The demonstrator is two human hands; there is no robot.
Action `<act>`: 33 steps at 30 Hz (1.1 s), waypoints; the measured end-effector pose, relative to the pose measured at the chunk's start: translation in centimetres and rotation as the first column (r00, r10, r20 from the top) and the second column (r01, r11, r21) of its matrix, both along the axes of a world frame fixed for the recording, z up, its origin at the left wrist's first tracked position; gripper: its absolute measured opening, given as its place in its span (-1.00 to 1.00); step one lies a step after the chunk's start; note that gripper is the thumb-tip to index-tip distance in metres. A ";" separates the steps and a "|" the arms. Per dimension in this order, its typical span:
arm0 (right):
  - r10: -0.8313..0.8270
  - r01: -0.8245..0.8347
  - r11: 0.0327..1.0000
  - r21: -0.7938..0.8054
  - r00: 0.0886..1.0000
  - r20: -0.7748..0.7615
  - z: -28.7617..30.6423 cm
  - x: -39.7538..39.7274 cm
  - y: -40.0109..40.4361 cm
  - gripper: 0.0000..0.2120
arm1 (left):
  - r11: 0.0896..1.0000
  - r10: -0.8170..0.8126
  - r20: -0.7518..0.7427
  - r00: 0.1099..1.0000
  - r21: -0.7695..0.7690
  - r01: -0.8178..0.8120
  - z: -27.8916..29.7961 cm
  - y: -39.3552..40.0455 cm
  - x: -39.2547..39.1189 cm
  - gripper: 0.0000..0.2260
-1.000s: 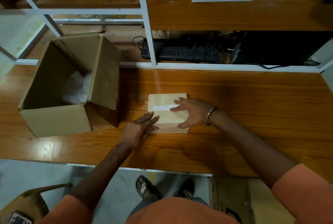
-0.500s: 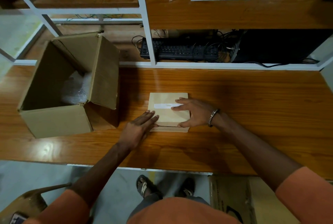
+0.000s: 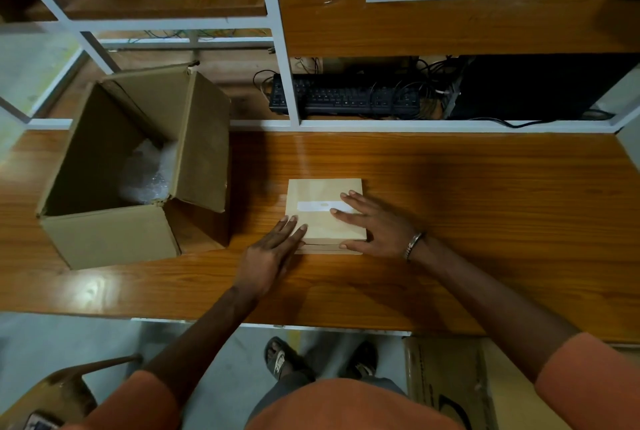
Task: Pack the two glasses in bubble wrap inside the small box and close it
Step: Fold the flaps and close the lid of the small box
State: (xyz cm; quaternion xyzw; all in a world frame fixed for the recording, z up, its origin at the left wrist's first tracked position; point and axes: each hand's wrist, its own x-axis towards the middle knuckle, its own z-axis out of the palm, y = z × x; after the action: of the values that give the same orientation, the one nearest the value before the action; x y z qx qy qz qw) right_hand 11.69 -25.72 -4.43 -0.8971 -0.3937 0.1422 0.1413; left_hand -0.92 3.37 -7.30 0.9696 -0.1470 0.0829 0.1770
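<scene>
My fingers (image 3: 349, 208) lie flat and spread, gripping nothing: the right hand (image 3: 377, 225) presses the lid of the small box (image 3: 322, 221) at the strip of tape (image 3: 317, 206), the left hand (image 3: 273, 249) steadies its seven o'clock corner so it cannot slide on the bench (image 3: 485, 204). The lid looks down; the glasses are out of sight. At ten o'clock the big carton (image 3: 114, 239) stands open with bubble wrap (image 3: 149, 176) inside.

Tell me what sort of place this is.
Likely an office or computer workroom used for packing: a wooden desk on a white frame, a black keyboard with tangled cables on the shelf behind, and an open cardboard carton holding bubble wrap.
</scene>
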 end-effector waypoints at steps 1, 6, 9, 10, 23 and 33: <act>0.000 0.001 1.000 -0.020 0.999 0.041 -0.5 -0.5 -0.2 -0.27 | 1.000 0.008 0.002 1.000 0.002 -0.008 -0.1 -0.1 -0.1 -0.52; 0.000 0.011 0.996 -0.087 0.993 0.121 -1.7 -1.4 -0.6 -0.32 | 1.000 0.024 0.012 1.000 0.019 -0.024 -1.6 -0.4 -1.1 -0.52; 0.022 -0.015 0.996 -0.083 0.996 0.086 -1.5 -0.8 -0.8 -0.23 | 0.997 0.068 0.007 0.998 0.035 -0.069 -2.1 -1.3 -1.5 -0.53; 0.028 -0.020 0.995 -0.099 0.997 0.079 -1.4 -0.7 -0.8 -0.18 | 0.995 0.089 -0.002 0.996 0.039 -0.089 -2.0 -1.6 -1.5 -0.53; -0.510 0.602 0.771 0.209 0.779 -0.366 -2.0 -4.0 2.9 -0.25 | 0.578 0.222 -0.522 0.823 -0.609 -0.542 1.4 -5.2 0.6 -0.26; -0.419 0.797 0.504 0.334 0.564 -0.712 -1.8 -4.7 3.1 -0.36 | 0.501 0.213 -0.496 0.842 -0.684 -0.530 -0.2 -5.0 1.0 -0.39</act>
State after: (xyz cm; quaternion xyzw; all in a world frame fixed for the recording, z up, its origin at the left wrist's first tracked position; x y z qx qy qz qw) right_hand 7.04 -22.62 -6.25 -0.7936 0.0029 0.1880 0.5787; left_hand 0.05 -1.62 -7.52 0.7899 0.1562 0.0036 0.5930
